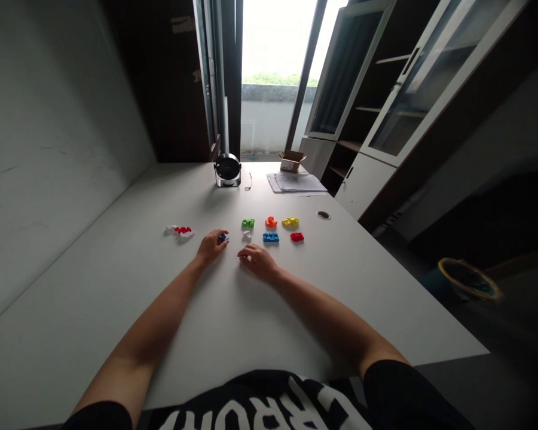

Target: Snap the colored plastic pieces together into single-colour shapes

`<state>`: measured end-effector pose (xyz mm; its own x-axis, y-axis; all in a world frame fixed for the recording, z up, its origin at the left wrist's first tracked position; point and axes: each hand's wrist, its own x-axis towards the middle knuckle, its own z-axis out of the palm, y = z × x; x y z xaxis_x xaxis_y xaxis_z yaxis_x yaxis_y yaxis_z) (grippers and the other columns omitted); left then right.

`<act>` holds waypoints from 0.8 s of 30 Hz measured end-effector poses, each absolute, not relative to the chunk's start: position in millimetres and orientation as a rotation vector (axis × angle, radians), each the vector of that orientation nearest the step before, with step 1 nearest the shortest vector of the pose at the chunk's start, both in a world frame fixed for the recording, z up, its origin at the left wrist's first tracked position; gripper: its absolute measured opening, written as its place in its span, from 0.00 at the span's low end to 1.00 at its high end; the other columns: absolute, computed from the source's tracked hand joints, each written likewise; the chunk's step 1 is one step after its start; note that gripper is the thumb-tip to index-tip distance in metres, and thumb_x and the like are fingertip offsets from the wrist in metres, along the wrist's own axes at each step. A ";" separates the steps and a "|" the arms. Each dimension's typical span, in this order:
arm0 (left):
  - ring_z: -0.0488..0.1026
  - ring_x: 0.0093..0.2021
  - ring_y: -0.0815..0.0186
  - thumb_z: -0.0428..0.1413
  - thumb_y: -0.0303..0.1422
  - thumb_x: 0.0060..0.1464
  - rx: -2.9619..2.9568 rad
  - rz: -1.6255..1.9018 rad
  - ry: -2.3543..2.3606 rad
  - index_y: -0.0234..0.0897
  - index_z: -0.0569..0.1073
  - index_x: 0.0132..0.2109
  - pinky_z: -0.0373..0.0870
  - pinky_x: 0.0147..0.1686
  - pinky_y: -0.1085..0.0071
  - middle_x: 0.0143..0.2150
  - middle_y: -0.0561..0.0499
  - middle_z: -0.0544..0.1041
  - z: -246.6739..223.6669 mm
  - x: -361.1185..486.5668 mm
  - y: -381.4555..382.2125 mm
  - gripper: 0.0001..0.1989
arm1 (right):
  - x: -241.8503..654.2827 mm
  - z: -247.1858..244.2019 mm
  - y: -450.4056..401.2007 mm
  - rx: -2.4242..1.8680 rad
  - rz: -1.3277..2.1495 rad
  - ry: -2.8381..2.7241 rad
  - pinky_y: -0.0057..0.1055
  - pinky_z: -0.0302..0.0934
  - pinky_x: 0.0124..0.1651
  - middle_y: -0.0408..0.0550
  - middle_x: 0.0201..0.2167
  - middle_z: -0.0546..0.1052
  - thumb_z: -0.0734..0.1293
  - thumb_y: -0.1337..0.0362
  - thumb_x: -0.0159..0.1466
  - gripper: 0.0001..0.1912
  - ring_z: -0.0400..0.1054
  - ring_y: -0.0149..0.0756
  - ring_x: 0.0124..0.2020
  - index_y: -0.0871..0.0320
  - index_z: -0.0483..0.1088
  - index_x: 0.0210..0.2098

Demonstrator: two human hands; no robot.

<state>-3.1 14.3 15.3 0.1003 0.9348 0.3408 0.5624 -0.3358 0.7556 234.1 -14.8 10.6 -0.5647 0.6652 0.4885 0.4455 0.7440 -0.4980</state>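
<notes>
- Seen from the head camera, the left hand (pixel 213 245) is at the white bench (pixel 233 310), with finger and thumb closed around a small blue piece (pixel 224 237); the fingers hide part of its shape.
- The right hand (pixel 257 263) is palm down just nearer the body than the white piece (pixel 247 235), its fingers loosely curled and a little apart, with nothing visible in them.
- Beyond and beside the right hand lie two loose rows: a green piece (pixel 248 223), an orange piece (pixel 271 221) and a yellow piece (pixel 290 221) farther off; the white piece, a larger blue piece (pixel 271 237) and a red piece (pixel 297 236) nearer.
- On the far side of the left hand from these sits a red and white cluster (pixel 183 230); whether its parts are joined I cannot tell.
- The small blue piece looks like light, stiff plastic, probably smooth enough to slip or twist if pinched at a corner. Opposite side edges, between thumb and forefinger pads, would likely be the surest hold.
- It seems sturdy rather than fragile, so a firm pinch should do no harm; its small size would make fingertips suit it better than the palm.
</notes>
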 end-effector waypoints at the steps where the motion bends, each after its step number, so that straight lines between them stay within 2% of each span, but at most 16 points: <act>1: 0.75 0.37 0.63 0.61 0.39 0.54 1.821 1.191 1.400 0.40 0.77 0.48 0.73 0.45 0.63 0.43 0.47 0.78 15.0 2.2 14.1 0.15 | 235.2 10.6 -14.1 -0.855 0.405 -2.230 0.31 0.66 0.43 0.45 0.38 0.78 0.67 0.70 0.65 0.09 0.72 0.35 0.37 0.52 0.77 0.42; 4: 0.77 0.39 0.64 0.63 0.46 0.52 1.307 1.354 1.167 0.35 0.74 0.47 0.74 0.46 0.62 0.42 0.45 0.78 15.4 21.8 11.1 0.22 | 239.1 11.6 -11.4 -0.936 0.385 -2.103 0.32 0.66 0.42 0.47 0.39 0.77 0.66 0.66 0.67 0.09 0.72 0.37 0.38 0.52 0.75 0.46; 6: 0.77 0.41 0.63 0.66 0.46 0.49 1.161 1.331 1.046 0.34 0.73 0.48 0.74 0.47 0.60 0.42 0.45 0.79 16.9 35.1 6.6 0.25 | 241.1 12.6 -9.7 -0.974 0.390 -2.021 0.34 0.67 0.41 0.48 0.39 0.77 0.66 0.64 0.67 0.10 0.72 0.38 0.39 0.53 0.73 0.49; 11: 0.76 0.44 0.62 0.66 0.45 0.49 1.285 1.300 1.002 0.34 0.76 0.45 0.73 0.48 0.63 0.44 0.43 0.79 22.5 55.4 -7.8 0.22 | 241.4 13.4 -8.5 -0.986 0.418 -1.943 0.35 0.68 0.40 0.49 0.40 0.77 0.67 0.60 0.67 0.15 0.73 0.39 0.39 0.53 0.70 0.53; 19: 0.77 0.43 0.61 0.65 0.44 0.52 1.340 1.236 0.977 0.35 0.76 0.46 0.71 0.46 0.64 0.42 0.44 0.80 30.3 57.1 -15.6 0.20 | 240.0 13.3 -8.1 -1.001 0.359 -1.953 0.37 0.68 0.43 0.49 0.40 0.77 0.69 0.59 0.66 0.12 0.72 0.40 0.40 0.53 0.71 0.49; 24: 0.76 0.41 0.61 0.59 0.43 0.58 1.399 1.217 1.060 0.35 0.77 0.44 0.71 0.45 0.63 0.41 0.44 0.81 29.5 53.3 -13.0 0.16 | 240.4 13.8 -9.1 -1.034 0.340 -1.950 0.37 0.68 0.42 0.50 0.41 0.76 0.68 0.58 0.67 0.12 0.72 0.41 0.41 0.52 0.71 0.49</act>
